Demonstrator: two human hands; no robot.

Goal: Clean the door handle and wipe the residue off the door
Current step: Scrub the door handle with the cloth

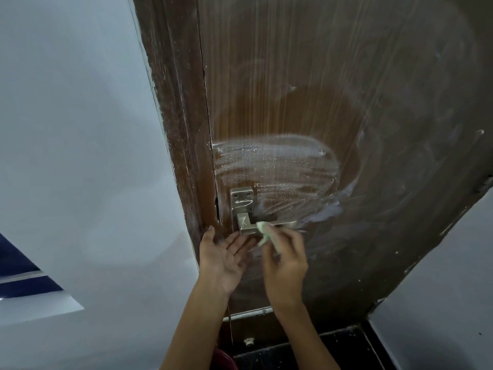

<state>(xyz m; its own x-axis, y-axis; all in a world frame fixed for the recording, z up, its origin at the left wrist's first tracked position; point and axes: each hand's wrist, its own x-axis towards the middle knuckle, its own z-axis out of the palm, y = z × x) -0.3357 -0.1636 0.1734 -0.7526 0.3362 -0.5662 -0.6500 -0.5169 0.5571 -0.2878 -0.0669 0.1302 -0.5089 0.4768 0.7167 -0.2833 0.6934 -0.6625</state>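
Two bare forearms rise from the bottom edge toward the door (373,129). Nearest the frame's centre, the left hand (222,259) is held palm up with its fingers straight and spread, gripping nothing; its fingertips reach up to the underside of the handle (249,226), and whether they actually touch the metal cannot be told. Just beside it, the right hand (285,259) has its fingers curled around a small pale green cloth (266,233), which it pinches and presses against the lever of the handle, close to the square hub. Part of the cloth hangs below the lever, between the two hands. Directly above the hub sits the silver plate (241,200), upright, with two screws near its top. White residue (274,166) spreads above and to the right of the plate in broad, curved smear marks, brightest just over the handle and thinning into faint vertical streaks higher up the brown wood. Left of the plate runs the door frame (176,102), also brown and flecked with white, and past it the pale wall (74,129). Low down, near the foot of the door, a dark speckled floor (306,351) shows, with a small white doorstop (249,342) on it.
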